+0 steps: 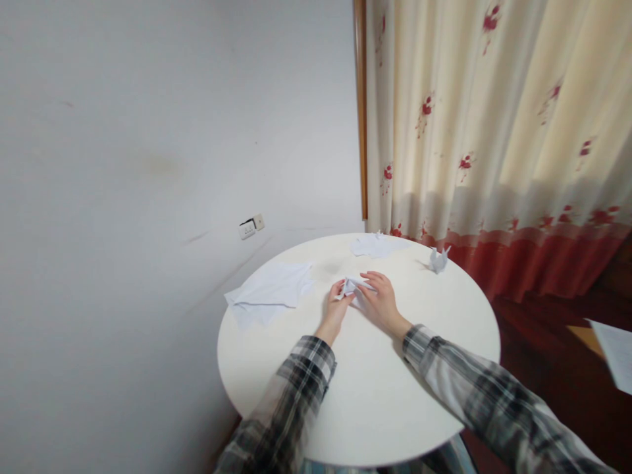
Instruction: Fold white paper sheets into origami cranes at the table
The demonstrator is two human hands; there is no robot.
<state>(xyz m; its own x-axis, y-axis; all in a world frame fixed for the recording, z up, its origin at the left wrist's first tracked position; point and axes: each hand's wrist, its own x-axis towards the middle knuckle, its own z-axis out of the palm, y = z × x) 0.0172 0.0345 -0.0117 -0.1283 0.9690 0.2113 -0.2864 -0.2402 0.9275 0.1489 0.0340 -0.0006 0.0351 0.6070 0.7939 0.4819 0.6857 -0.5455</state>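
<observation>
Between my two hands, over the middle of the round white table (385, 408), is a small folded white paper (350, 286). My left hand (334, 308) grips its left side, with the thumb and fingers closed on it. From the right, my right hand (381, 299) holds the other side, its fingers bent over the paper. Part of the paper is hidden behind the fingers, and its exact folded shape cannot be made out. Beyond my right hand, a folded paper figure with pointed tips (438, 261) stands near the table's right edge.
A loose stack of white paper sheets (271, 289) lies at the table's left edge. More white paper pieces (372, 245) lie at the far edge. A wall with a socket (247, 229) borders the left, and a flowered curtain (469, 131) hangs behind the table.
</observation>
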